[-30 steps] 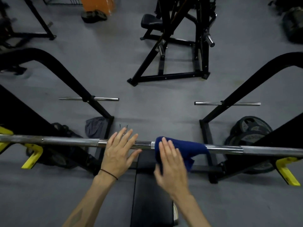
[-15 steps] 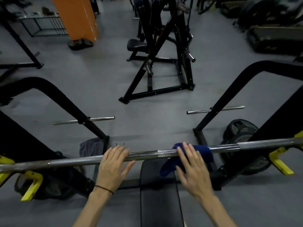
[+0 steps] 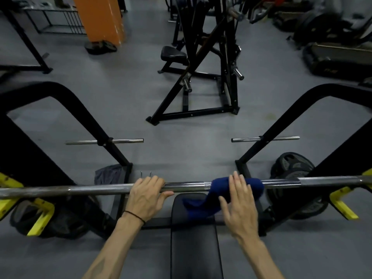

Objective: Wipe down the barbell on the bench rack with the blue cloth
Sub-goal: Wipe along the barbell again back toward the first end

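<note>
A steel barbell point(image 3: 96, 189) lies across the bench rack, resting on yellow hooks at both sides. My left hand point(image 3: 148, 197) grips the bar left of centre, fingers curled over it and thumb beneath. A blue cloth point(image 3: 209, 202) is draped over the bar right of centre, one end hanging down over the bench. My right hand point(image 3: 239, 202) lies on the cloth with straight fingers, pressing it against the bar.
The black bench pad point(image 3: 195, 238) runs toward me under the bar. Black rack uprights point(image 3: 94, 125) with chrome pegs stand left and right. Weight plates point(image 3: 291, 168) lean at the right, a grey rag point(image 3: 108, 174) lies on the floor left. Another machine point(image 3: 201, 77) stands ahead.
My left hand has closed its fingers round the bar, having lain flat on it. My right hand and the cloth have slid rightward along the bar. The view has tilted up.
</note>
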Tool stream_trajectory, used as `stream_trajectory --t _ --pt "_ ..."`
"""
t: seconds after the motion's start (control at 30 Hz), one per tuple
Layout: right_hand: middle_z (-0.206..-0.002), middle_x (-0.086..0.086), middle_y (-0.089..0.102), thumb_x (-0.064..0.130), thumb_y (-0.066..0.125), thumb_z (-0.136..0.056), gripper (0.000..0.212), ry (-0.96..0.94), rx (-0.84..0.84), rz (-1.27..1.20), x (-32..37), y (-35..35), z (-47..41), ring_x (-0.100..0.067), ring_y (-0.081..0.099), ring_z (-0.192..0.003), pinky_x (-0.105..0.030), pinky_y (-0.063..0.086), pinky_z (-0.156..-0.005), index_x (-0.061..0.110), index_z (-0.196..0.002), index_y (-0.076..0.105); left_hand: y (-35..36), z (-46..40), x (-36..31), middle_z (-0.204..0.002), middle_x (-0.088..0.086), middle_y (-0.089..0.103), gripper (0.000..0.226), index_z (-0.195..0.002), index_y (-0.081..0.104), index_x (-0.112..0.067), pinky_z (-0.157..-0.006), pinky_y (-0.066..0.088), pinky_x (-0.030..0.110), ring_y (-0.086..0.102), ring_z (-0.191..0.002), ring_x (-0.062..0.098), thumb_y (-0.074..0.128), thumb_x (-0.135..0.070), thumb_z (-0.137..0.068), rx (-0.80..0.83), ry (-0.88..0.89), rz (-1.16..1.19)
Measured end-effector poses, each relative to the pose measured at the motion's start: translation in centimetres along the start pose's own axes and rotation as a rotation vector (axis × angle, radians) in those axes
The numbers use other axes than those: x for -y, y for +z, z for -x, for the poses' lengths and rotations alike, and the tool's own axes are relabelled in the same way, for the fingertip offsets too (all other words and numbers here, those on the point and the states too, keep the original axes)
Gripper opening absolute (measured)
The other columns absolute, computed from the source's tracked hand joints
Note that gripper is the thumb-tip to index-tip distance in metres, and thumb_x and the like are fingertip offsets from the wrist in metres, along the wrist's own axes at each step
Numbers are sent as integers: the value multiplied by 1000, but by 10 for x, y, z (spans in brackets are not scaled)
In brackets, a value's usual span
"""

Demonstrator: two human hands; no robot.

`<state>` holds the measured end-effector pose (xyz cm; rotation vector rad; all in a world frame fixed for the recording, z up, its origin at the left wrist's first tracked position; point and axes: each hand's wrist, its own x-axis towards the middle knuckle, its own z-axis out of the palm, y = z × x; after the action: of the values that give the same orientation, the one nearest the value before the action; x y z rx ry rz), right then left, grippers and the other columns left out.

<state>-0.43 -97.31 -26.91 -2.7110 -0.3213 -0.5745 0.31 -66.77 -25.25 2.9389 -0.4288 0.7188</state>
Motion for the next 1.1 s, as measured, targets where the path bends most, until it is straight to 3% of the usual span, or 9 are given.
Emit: stream_trajectory --t 0.1,0.17,0.27,0.4,0.53,0.7,0.8,0.93,1.1 --pt "-169 -11 26 56 34 -106 76 124 -25 -115 50 19 -8 -31 16 -159 -46 6 -130 1 -158 34 -8 -20 3 -49 0 51 42 -70 62 -19 -38 38 28 48 -38 23 40 -43 -97 11 -99 -48" --pt "-169 -10 26 57 34 -107 75 -53 58 -112 80 26 -6 -27 16 -159 -46 9 -129 4 -159 32 -12 -30 1 -39 3 49 46 -63 66 -19 -37 29 24 47 -30 27 38 -39 -94 18 -233 -62" --pt "-169 -6 28 53 37 -107 69 -242 92 -18 41 12 -6 -22 21 -158 -46 20 -126 9 -160 35 -15 -27 4 -41 -1 49 50 -72 66 -21 -41 24 23 49 -31 25 33 -47 -99 36 -180 -26" --pt "-168 -10 26 52 35 -107 71 12 -52 72 -19 -8 1 -30 24 -157 -50 21 -126 2 -157 38 -17 -4 3 -76 -8 60 51 -96 67 -24 -66 44 32 58 -67 16 25 -53 -104 43 -75 82" --pt "-171 -14 17 60 35 -105 83 160 -35 -120 51 14 -1 -33 6 -160 -47 7 -129 -2 -160 27 -6 7 -17 -125 2 63 50 -126 65 -15 -108 39 44 58 -115 24 42 -51 -100 46 -150 62" --pt "-171 -7 21 52 41 -106 71 -229 64 -5 36 12 -1 -24 19 -158 -46 22 -125 7 -161 31 -6 16 -11 -146 6 53 57 -142 54 -16 -116 32 46 49 -135 26 37 -52 -101 86 -90 61" --pt "-170 -10 25 49 40 -106 70 -37 -33 26 4 0 1 -26 20 -158 -51 24 -124 3 -159 34 -8 16 -8 -149 4 50 57 -145 51 -17 -117 31 46 43 -141 26 38 -52 -101 113 -80 57" --pt "-171 -16 18 60 31 -105 83 183 -33 -99 68 21 -5 -32 7 -160 -48 3 -129 -2 -160 26 -7 13 -13 -146 3 52 58 -142 54 -18 -117 31 49 42 -141 26 46 -54 -97 134 -130 36" --pt "-167 -6 30 56 33 -107 69 -260 86 59 41 13 -17 -25 31 -154 -41 7 -130 10 -158 38 -8 19 -5 -146 4 52 57 -144 51 -18 -118 27 43 42 -141 23 42 -50 -98 148 -77 54"
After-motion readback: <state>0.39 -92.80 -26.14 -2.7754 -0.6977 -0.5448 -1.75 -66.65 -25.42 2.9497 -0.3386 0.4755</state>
